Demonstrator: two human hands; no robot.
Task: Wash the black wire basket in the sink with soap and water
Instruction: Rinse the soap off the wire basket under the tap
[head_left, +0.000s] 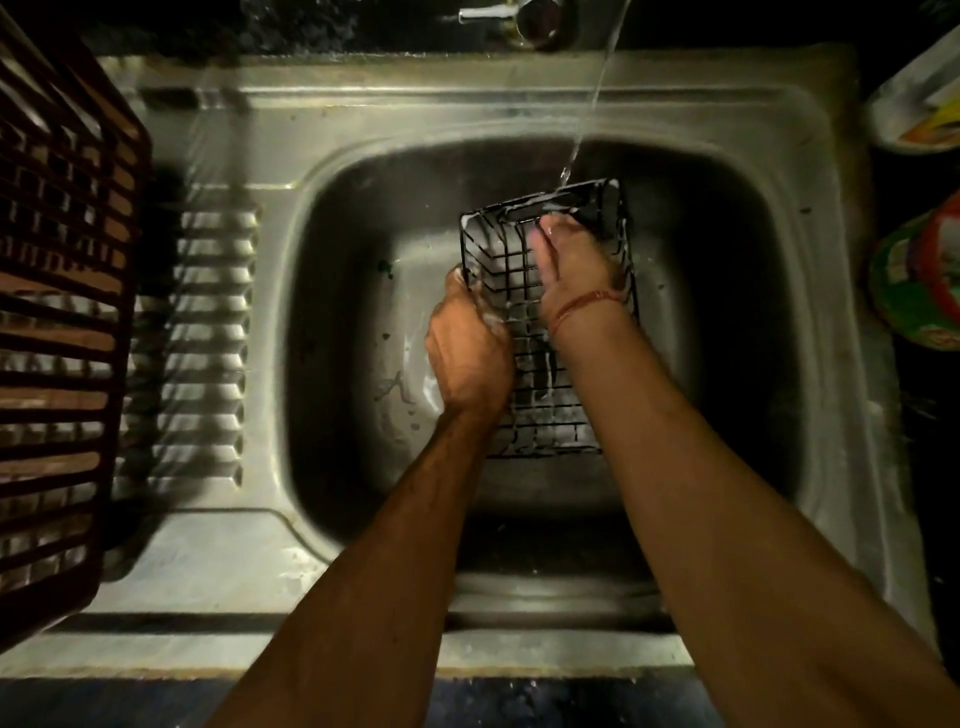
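Black wire basket (524, 291): soaped, rinse under water stream (587, 114) underway in sink (363, 171). Gripped by left hand (467, 353); right hand (571, 265) inside, fingers hooked over rim. Suds remain.

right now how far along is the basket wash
Soaping looks done: white suds cling to the black wire basket. Rinsing is in hand: the water stream lands on its far end over the sink, the left hand gripping its side, the right hand inside at the far end. Left: rinse off the remaining foam, then set it down to drain.
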